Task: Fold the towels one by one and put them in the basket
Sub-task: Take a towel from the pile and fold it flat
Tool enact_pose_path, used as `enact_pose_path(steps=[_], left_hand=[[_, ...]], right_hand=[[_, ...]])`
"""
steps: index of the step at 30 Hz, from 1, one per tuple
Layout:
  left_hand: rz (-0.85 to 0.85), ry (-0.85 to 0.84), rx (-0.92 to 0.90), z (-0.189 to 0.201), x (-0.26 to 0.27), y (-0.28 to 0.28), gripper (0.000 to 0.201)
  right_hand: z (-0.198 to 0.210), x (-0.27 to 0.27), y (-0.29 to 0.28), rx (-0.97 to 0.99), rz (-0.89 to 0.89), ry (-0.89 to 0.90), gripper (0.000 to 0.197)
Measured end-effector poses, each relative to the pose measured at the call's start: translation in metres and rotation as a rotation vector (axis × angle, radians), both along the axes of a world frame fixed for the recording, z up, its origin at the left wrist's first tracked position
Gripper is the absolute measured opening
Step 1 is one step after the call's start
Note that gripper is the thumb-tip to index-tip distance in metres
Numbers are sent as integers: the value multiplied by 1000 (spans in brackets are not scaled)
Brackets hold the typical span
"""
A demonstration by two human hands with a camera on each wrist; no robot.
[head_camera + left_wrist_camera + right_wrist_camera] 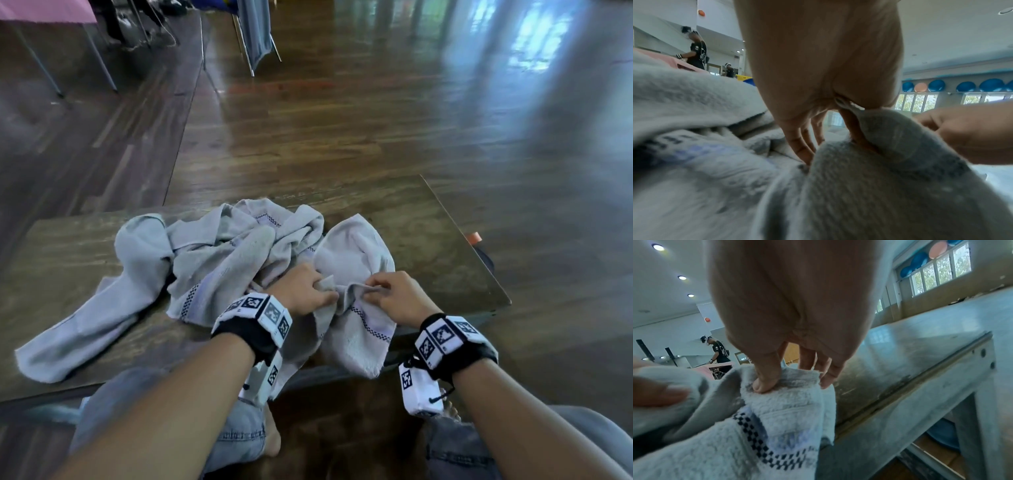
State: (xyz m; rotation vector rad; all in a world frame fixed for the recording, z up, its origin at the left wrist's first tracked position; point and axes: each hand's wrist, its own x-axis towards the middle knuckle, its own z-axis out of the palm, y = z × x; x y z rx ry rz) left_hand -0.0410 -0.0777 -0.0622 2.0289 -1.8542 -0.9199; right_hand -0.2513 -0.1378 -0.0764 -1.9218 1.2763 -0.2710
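Pale grey terry towel with checked border (356,329): top edge pinched by left hand (303,291) and right hand (399,296), close together; rest drapes over near edge of brown wooden table (428,233). Crumpled grey towel heap (212,253) just left. Basket unseen.

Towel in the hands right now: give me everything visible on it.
The towel is pale grey terry cloth with a dark checkered band and a faint lilac stripe near one end. It is unfolded and rumpled, draped over the near edge of the table, its end hanging down. The left hand and right hand pinch its bunched edge. It lies against the other towels.
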Motion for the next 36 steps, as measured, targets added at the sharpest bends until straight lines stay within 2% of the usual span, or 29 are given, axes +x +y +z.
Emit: enact_pose_path(steps=[4,7,12,17,19,21,22,25,27,29,33,36], left_hand=[[15,75,-50,9,-11,-18,59],[37,133,-131,30,-11,-34,60],[5,112,-363,101,-4,-92,52],[247,126,-704,165,18,-154,40],[324,81,-750,173,34,-165,36],[371,-53,-776,173,53,-167,40],[364,-114,-786,170,61,-165,39],[269,-226,-727,159,79,-157,19],[247,-239,-636,151,81,-153,23],[261,-136,-580,142,80,-152,28],[367,339,-462,131,74,-160,25],[400,440,-486,128,79,-173,23]], right_hand=[[-2,3,-10,-72,-53,-88,17],[16,3,-26,-179,-111,-228,17],[86,15,-93,-420,-89,-362,14],[165,37,-186,-653,-140,-535,17],[182,35,-212,-673,-157,-499,21],[187,27,-228,-718,-214,-370,27],[186,20,-232,-750,-246,-311,29],[176,8,-235,-766,-301,-245,39],[167,7,-235,-765,-333,-201,41],[157,7,-236,-769,-357,-179,42],[149,6,-235,-752,-380,-243,46],[153,0,-233,-797,-351,-315,40]])
